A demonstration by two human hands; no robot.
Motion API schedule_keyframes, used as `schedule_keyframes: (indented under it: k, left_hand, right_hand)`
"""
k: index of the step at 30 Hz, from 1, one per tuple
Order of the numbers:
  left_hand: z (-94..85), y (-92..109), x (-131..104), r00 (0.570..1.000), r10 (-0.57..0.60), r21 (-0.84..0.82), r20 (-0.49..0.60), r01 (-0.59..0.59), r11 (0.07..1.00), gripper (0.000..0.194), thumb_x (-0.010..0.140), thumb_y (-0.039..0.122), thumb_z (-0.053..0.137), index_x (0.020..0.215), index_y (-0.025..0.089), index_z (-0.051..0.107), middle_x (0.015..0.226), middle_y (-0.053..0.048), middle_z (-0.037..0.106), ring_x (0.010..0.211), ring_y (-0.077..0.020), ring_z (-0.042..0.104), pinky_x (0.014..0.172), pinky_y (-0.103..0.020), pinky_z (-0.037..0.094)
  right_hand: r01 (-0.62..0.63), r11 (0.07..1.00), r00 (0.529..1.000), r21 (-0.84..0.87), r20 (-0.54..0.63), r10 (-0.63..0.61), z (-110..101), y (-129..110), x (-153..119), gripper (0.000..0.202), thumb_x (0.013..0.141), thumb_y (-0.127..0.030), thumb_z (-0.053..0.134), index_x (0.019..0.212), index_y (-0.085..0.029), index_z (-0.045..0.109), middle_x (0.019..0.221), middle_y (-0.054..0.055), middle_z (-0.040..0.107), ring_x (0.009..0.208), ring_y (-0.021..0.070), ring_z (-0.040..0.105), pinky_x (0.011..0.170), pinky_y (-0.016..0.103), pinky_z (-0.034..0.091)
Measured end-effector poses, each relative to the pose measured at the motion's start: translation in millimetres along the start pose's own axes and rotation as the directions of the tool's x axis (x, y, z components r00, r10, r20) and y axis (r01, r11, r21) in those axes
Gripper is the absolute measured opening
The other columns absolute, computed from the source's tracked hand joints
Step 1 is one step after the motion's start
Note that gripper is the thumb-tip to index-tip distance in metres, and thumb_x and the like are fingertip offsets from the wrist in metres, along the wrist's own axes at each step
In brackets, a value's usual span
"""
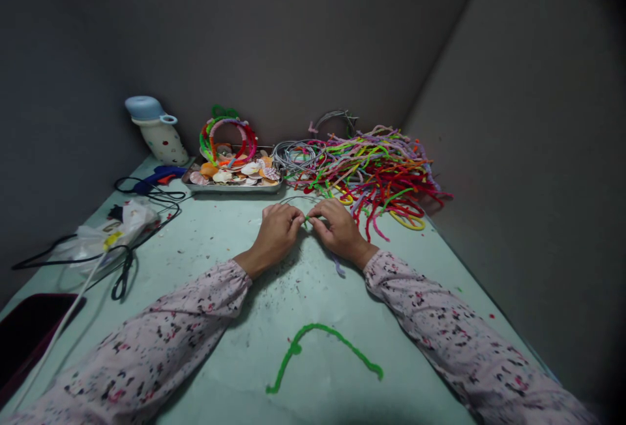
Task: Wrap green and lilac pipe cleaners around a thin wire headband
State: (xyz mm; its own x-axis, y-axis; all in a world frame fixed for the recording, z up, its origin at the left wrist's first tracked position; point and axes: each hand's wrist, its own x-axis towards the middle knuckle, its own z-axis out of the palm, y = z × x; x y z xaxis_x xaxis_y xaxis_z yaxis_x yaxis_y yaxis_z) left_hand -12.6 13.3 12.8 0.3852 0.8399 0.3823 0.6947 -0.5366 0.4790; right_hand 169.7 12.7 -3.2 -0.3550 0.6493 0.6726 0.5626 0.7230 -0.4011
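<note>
Over here, the table's (235, 366) right edge slants away outside the right sleeve (430, 307), and the forearms stand wide, a bent green stem (323, 327) lying between them. Left hand (280, 228) and right hand (340, 229) pinch a green strip (307, 219) between their fingertips, near side of the tray (235, 188) and heap (381, 171).

Green fuzzy stem (306, 219), partly hidden, pinched between both hands (280, 233) (340, 229), short end downward
</note>
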Motion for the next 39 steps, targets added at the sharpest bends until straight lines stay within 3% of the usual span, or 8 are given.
schedule_keyframes:
  k: [39]
  left_hand:
    - [-3.8, 2.2, 1.2, 0.999, -0.026, -0.019, 0.037, 0.026, 0.999, 0.024, 0.094, 0.028, 0.041, 0.082, 0.019, 0.061, 0.085, -0.003, 0.065, 0.089, -0.0211, 0.056, 0.091, -0.041, 0.034]
  right_hand:
    - [0.021, 1.0, 1.0, 0.009, 0.004, -0.021, -0.5, -1.0, 1.3, 0.006, 0.091, -0.021, 0.054, 0.091, -0.021, 0.06, 0.088, 0.006, 0.063, 0.089, 0.0227, 0.054, 0.083, 0.04, 0.044]
